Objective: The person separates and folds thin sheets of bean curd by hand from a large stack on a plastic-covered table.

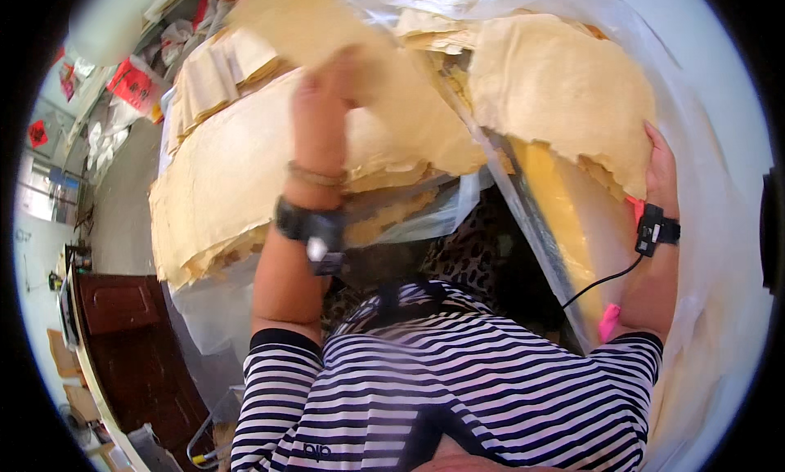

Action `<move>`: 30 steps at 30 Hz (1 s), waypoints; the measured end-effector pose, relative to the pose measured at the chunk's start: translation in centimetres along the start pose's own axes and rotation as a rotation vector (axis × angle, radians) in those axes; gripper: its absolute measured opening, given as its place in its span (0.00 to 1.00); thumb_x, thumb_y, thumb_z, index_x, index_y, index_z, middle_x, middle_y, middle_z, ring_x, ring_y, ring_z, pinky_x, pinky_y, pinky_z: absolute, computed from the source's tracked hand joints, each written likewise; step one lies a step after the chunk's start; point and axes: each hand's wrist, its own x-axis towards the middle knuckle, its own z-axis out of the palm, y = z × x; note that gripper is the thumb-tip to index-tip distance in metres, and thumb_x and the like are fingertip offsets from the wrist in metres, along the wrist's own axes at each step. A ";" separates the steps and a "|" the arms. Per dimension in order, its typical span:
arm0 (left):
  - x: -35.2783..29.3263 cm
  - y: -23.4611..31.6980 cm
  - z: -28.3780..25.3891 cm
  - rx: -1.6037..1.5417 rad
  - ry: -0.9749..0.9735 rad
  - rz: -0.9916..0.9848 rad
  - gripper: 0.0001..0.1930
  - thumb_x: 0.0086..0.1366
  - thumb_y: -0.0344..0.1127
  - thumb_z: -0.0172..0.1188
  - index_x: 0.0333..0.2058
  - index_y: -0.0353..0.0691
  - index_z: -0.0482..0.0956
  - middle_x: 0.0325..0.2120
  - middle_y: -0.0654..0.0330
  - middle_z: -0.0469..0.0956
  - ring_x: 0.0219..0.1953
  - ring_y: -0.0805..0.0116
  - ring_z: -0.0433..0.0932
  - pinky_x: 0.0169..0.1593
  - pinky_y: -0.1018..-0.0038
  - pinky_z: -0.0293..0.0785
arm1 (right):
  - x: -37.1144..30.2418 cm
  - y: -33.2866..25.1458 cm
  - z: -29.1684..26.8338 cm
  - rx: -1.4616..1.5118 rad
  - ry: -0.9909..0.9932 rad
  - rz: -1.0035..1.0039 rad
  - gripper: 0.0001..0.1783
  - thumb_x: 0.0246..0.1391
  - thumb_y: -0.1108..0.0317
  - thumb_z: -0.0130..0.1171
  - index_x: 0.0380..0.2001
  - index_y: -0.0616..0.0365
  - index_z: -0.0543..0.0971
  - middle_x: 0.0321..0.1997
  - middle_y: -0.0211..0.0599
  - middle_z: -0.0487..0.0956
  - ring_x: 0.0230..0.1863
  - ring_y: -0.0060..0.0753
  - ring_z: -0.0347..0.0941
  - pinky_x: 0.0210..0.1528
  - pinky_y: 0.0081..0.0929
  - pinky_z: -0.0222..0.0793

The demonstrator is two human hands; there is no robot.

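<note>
My left hand (334, 84), smeared by motion, is raised over the left pile. It appears closed on a thin pale yellow sheet (392, 80) that looks like dried tofu skin; its upper part is blurred too. Below lies a broad stack of similar sheets (221, 174) with ragged brown edges. My right hand (661, 165) is at the right edge of another ragged sheet (556, 88). Its fingers curl round that edge, and some are hidden behind it. Each wrist carries a black strapped device (654, 229); a cable runs from the right one.
Folded sheets (217, 76) lie at the far left of the pile. Clear plastic film (703, 145) drapes the right side. A straight edge (531, 227) runs between the piles beside a yellow plastic-covered surface. A dark red wooden cabinet (131, 349) and a red-and-white bag (135, 86) are at left.
</note>
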 end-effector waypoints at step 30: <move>-7.3 0.0 -13.8 1.529 -0.066 0.500 0.21 0.65 0.49 0.59 0.53 0.46 0.77 0.59 0.51 0.71 0.63 0.48 0.67 0.63 0.55 0.63 | -0.1 -3.4 4.9 -1.428 0.490 -1.008 0.20 0.65 0.60 0.54 0.52 0.61 0.79 0.49 0.40 0.82 0.50 0.34 0.77 0.55 0.27 0.70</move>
